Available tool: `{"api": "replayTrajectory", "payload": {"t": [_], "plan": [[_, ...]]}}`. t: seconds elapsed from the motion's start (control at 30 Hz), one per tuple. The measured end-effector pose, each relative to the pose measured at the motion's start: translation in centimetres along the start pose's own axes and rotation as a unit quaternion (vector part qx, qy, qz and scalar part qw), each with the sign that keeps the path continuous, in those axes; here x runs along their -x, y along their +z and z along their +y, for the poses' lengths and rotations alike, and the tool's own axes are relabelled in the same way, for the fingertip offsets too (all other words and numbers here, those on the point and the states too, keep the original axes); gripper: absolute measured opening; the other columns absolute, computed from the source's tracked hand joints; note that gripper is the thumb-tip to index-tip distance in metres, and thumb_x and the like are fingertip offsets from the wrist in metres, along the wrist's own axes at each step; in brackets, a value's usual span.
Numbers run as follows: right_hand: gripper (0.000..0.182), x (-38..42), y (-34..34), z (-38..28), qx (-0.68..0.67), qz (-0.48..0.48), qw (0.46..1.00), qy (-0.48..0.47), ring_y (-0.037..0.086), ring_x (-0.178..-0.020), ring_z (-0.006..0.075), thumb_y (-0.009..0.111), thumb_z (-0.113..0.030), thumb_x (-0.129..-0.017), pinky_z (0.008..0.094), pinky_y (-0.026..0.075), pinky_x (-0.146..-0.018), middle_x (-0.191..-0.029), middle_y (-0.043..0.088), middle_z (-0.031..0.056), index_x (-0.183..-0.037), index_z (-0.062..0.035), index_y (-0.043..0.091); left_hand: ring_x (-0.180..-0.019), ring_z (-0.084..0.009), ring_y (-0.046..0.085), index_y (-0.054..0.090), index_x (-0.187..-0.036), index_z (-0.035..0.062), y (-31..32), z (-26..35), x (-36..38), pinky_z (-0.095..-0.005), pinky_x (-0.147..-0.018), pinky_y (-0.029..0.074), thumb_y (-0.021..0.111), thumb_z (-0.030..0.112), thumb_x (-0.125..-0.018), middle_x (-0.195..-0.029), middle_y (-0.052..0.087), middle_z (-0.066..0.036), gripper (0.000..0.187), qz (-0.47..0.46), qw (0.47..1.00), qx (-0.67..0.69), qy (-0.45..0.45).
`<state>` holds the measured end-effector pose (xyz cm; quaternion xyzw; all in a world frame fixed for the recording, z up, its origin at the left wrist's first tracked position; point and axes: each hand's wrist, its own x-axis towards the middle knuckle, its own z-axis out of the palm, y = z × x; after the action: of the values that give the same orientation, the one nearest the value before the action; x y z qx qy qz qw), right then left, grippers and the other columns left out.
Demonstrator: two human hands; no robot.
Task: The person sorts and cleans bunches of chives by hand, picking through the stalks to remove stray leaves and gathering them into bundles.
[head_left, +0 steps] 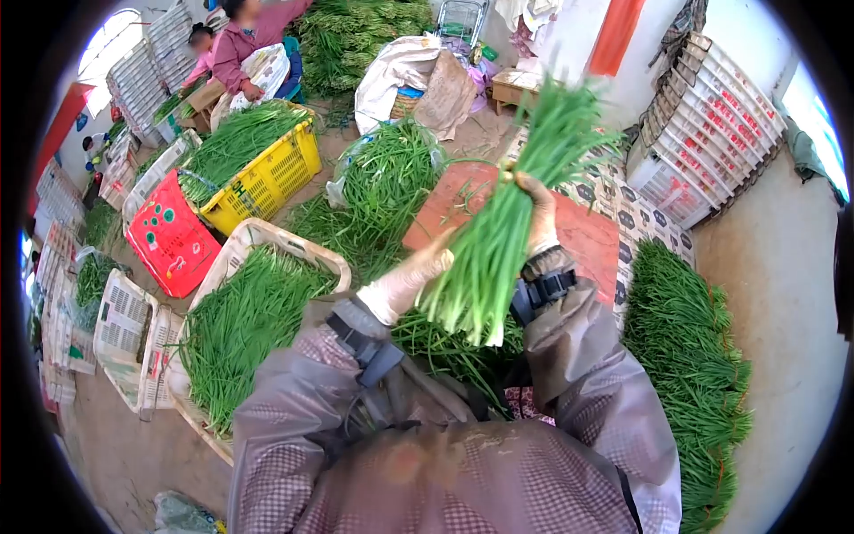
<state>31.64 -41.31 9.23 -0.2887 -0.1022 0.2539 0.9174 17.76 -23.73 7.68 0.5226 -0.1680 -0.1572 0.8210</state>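
Note:
A bunch of green chives is held up at a slant in front of my chest, leafy tips at the upper right and pale cut ends at the lower left. My right hand, in a pale glove, is wrapped round its middle. Lower down, my gloved left hand grips the stalks from the left side, some of its fingers hidden behind them. Beneath the bunch lies a reddish board with a few loose blades on it. Loose chives lie near my lap.
A cream crate of chives stands at my left, a yellow crate and a red crate beyond. Bundled chives line the right side. Stacked white crates lean by the wall. A person in pink sits at the back.

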Motion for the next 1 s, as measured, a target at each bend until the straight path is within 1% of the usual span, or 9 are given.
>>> {"api": "replayTrajectory", "payload": {"t": [0.1, 0.13, 0.2, 0.23, 0.33, 0.4, 0.43, 0.57, 1.0], "plan": [[0.033, -1.2, 0.9, 1.5, 0.074, 0.008, 0.997, 0.030, 0.063, -0.077, 0.0193, 0.064, -0.015, -0.083, 0.0357, 0.055, -0.072, -0.087, 0.064, 0.0054, -0.112, -0.0004, 0.058, -0.128, -0.0186, 0.044, 0.018, -0.152, 0.0102, 0.0, -2.7, 0.6, -0.0382, -0.104, 0.042, 0.073, 0.059, -0.075, -0.144, 0.042, -0.006, 0.107, -0.010, 0.996, 0.088, 0.018], [0.032, -1.7, 0.6, 2.1, 0.069, -0.003, 0.997, 0.046, 0.063, -0.077, 0.0194, 0.064, -0.014, -0.083, 0.0358, 0.055, -0.072, -0.087, 0.065, 0.0059, -0.112, 0.0000, 0.058, -0.136, -0.0225, 0.033, 0.007, -0.153, 0.0071, 0.2, -2.6, 1.1, -0.0397, -0.112, 0.030, 0.074, 0.063, -0.072, -0.148, 0.031, -0.011, 0.118, 0.000, 0.998, 0.057, 0.002], [0.028, -2.6, 0.4, 3.2, 0.100, 0.036, 0.992, 0.071, 0.064, -0.075, 0.0191, 0.063, -0.013, -0.084, 0.0349, 0.055, -0.069, -0.084, 0.066, 0.0081, -0.108, 0.0009, 0.060, -0.131, -0.0210, 0.041, 0.011, -0.153, 0.0117, -0.8, -4.7, 2.0, -0.0394, -0.106, 0.039, 0.079, 0.056, -0.071, -0.145, 0.037, -0.007, 0.115, 0.052, 0.998, 0.034, 0.009], [0.024, -2.8, 0.4, 4.0, 0.131, 0.066, 0.986, 0.073, 0.064, -0.070, 0.0199, 0.063, -0.014, -0.084, 0.0351, 0.055, -0.066, -0.082, 0.066, 0.0086, -0.103, 0.0009, 0.061, -0.132, -0.0218, 0.039, 0.010, -0.153, 0.0120, -1.1, -5.4, 2.3, -0.0400, -0.107, 0.037, 0.081, 0.054, -0.069, -0.145, 0.035, -0.006, 0.118, 0.073, 0.997, 0.022, -0.004], [0.020, -2.9, 0.8, 5.9, 0.205, 0.099, 0.972, 0.058, 0.063, -0.055, 0.0270, 0.065, -0.013, -0.081, 0.0409, 0.055, -0.051, -0.070, 0.064, 0.0134, -0.090, 0.0042, 0.063, -0.116, -0.0177, 0.052, 0.020, -0.150, 0.0110, -0.6, -6.3, 2.9, -0.0350, -0.095, 0.047, 0.079, 0.024, -0.077, -0.134, 0.046, -0.006, 0.094, 0.124, 0.991, 0.038, -0.019], [0.021, -2.5, 1.7, 6.1, 0.225, 0.127, 0.962, 0.086, 0.066, -0.070, 0.0232, 0.064, -0.014, -0.083, 0.0354, 0.055, -0.067, -0.085, 0.068, 0.0120, -0.096, 0.0019, 0.066, -0.103, -0.0168, 0.059, 0.034, -0.141, 0.0070, -0.8, -6.5, 3.2, -0.0328, -0.085, 0.052, 0.075, 0.016, -0.077, -0.121, 0.055, -0.007, 0.076, 0.155, 0.984, 0.067, -0.057], [0.021, -2.8, 1.5, 6.5, 0.222, 0.134, 0.962, 0.085, 0.066, -0.069, 0.0241, 0.064, -0.014, -0.083, 0.0370, 0.056, -0.065, -0.084, 0.068, 0.0126, -0.096, 0.0020, 0.065, -0.096, -0.0163, 0.062, 0.041, -0.137, 0.0050, -1.0, -6.7, 3.3, -0.0316, -0.080, 0.055, 0.073, 0.012, -0.078, -0.115, 0.059, -0.007, 0.068, 0.171, 0.979, 0.081, -0.075], [0.023, -4.2, 0.1, 8.1, 0.217, 0.144, 0.962, 0.087, 0.066, -0.066, 0.0276, 0.063, -0.014, -0.084, 0.0424, 0.057, -0.059, -0.083, 0.067, 0.0148, -0.099, 0.0027, 0.064, -0.074, -0.0214, 0.068, 0.058, -0.114, -0.0018, -2.3, -7.4, 3.7, -0.0340, -0.069, 0.058, 0.070, 0.012, -0.079, -0.090, 0.068, -0.012, 0.040, 0.123, 0.972, 0.171, -0.109], [0.029, -5.5, -1.8, 9.7, 0.142, 0.154, 0.962, 0.177, 0.066, -0.071, 0.0349, 0.061, -0.020, -0.087, 0.0498, 0.057, -0.067, -0.086, 0.066, 0.0182, -0.103, 0.0036, 0.059, -0.081, -0.0272, 0.070, 0.061, -0.111, -0.0075, -3.7, -10.0, 4.1, -0.0376, -0.078, 0.058, 0.068, 0.013, -0.078, -0.093, 0.069, -0.017, 0.039, 0.117, 0.943, 0.282, -0.133]]}}
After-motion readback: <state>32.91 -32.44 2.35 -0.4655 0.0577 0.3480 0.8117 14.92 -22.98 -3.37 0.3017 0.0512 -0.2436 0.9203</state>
